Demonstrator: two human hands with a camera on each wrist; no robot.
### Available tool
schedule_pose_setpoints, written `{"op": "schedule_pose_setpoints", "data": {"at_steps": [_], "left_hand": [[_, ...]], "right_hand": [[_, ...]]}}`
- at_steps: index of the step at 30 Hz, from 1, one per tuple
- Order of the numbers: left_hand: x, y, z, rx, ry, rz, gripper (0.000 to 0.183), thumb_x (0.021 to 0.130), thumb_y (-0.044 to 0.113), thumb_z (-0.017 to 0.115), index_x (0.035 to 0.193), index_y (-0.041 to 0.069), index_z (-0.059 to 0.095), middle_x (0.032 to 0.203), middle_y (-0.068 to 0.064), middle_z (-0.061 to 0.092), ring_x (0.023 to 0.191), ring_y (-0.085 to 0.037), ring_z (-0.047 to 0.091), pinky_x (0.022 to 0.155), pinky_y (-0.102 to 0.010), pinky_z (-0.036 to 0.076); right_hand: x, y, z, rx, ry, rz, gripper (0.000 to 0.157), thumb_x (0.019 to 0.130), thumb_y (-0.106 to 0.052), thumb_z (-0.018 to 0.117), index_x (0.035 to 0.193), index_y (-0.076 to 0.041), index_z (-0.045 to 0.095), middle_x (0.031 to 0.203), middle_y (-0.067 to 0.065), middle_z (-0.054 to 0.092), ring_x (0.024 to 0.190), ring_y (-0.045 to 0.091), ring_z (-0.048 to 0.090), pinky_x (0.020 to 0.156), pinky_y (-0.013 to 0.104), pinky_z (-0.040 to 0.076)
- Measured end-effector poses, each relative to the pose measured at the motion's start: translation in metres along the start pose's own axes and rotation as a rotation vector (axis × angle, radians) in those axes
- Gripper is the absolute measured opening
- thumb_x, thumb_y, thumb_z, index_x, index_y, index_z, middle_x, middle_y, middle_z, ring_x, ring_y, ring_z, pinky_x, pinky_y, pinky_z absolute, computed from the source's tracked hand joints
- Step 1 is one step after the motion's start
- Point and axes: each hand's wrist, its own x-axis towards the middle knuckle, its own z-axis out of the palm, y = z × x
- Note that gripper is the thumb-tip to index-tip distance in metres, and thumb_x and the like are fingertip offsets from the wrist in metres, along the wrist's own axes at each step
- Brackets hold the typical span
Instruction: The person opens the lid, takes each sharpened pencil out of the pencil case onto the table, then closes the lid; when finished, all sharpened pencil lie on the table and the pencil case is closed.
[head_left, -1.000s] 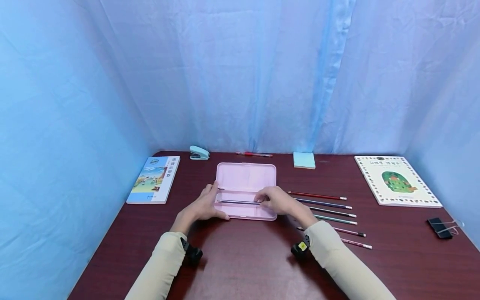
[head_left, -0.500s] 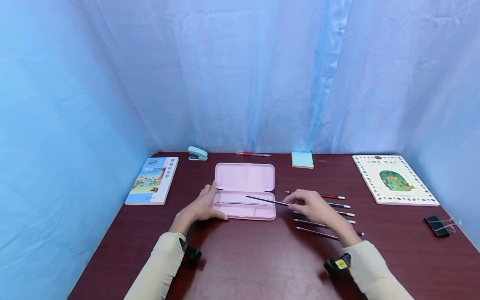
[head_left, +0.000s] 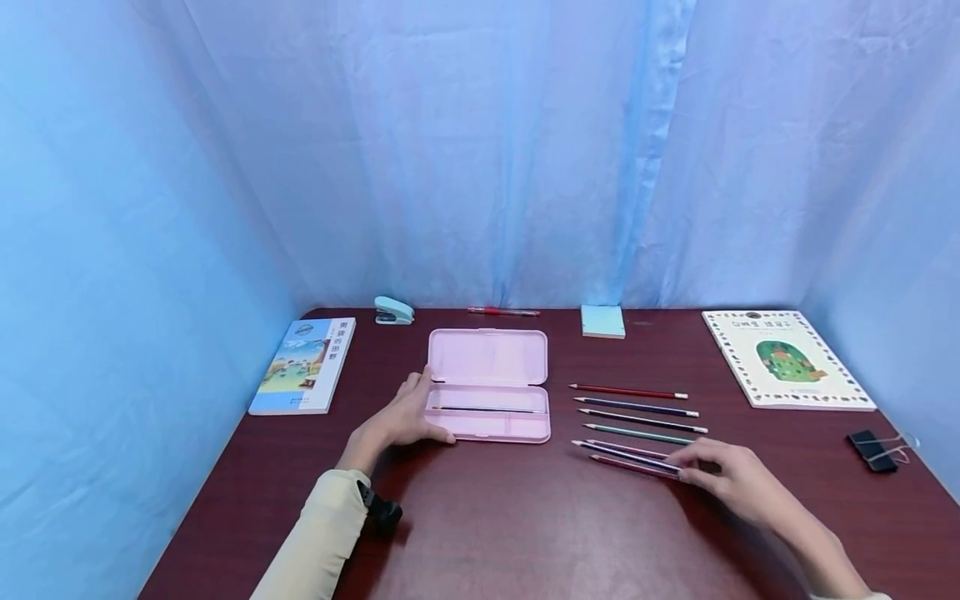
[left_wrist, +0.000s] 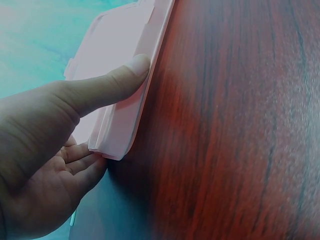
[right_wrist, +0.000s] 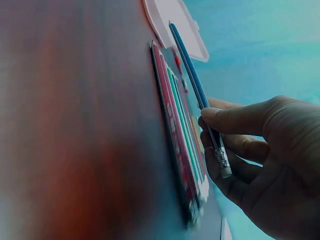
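A pink pencil case (head_left: 487, 357) lies open with its lid folded back. One pencil (head_left: 491, 409) rests in its long compartment. My left hand (head_left: 401, 417) holds the case's left end, thumb against the front wall and fingers at the side, as the left wrist view (left_wrist: 110, 90) also shows. Between thumb and fingers, my right hand (head_left: 738, 483) pinches a dark blue pencil (right_wrist: 192, 70) near its eraser end. The held pencil overlaps the front of a row of pencils in the head view, its tip pointing left. Red, blue, black and green pencils (head_left: 637, 433) lie in that row.
A stapler (head_left: 393, 311), a red pen (head_left: 502, 312) and a sticky-note pad (head_left: 602, 321) line the back edge. Books lie at left (head_left: 303, 367) and right (head_left: 787, 358). A black binder clip (head_left: 872, 452) sits at the right. Blue curtains surround the table.
My right hand has lifted the dark blue pencil out of the pencil case and carried it right and toward me, over the pencil row. The left hand has stayed at the case.
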Motion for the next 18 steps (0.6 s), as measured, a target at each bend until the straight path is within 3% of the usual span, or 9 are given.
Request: {"op": "schedule_pose_setpoints", "data": {"at_steps": [8, 12, 18], "left_hand": [[0.001, 0.001, 0.0, 0.003, -0.01, -0.003, 0.126, 0.061, 0.05, 0.081, 0.149, 0.008, 0.001, 0.145, -0.015, 0.019, 0.13, -0.027, 0.024, 0.106, -0.044, 0.027], [0.001, 0.001, -0.001, 0.018, -0.006, -0.002, 0.126, 0.061, 0.05, 0.081, 0.148, 0.007, 0.002, 0.145, -0.015, 0.02, 0.129, -0.026, 0.025, 0.105, -0.043, 0.027], [0.0, 0.001, 0.0, 0.023, -0.005, -0.001, 0.125, 0.061, 0.049, 0.081, 0.148, 0.006, 0.003, 0.144, -0.015, 0.021, 0.129, -0.026, 0.025, 0.106, -0.043, 0.027]], "right_hand": [[-0.042, 0.003, 0.0, -0.016, 0.001, 0.122, 0.027, 0.076, -0.009, 0.074, 0.09, -0.032, 0.069, 0.087, -0.018, 0.063, 0.08, -0.003, 0.057, 0.068, 0.008, 0.038], [-0.05, 0.005, 0.002, -0.032, 0.002, 0.171, 0.026, 0.076, -0.012, 0.074, 0.089, -0.034, 0.07, 0.088, -0.019, 0.063, 0.082, -0.004, 0.057, 0.069, 0.006, 0.037], [-0.052, 0.007, 0.002, -0.046, 0.048, 0.139, 0.029, 0.073, -0.008, 0.075, 0.088, -0.032, 0.07, 0.088, -0.017, 0.064, 0.082, -0.004, 0.057, 0.071, 0.004, 0.035]]}}
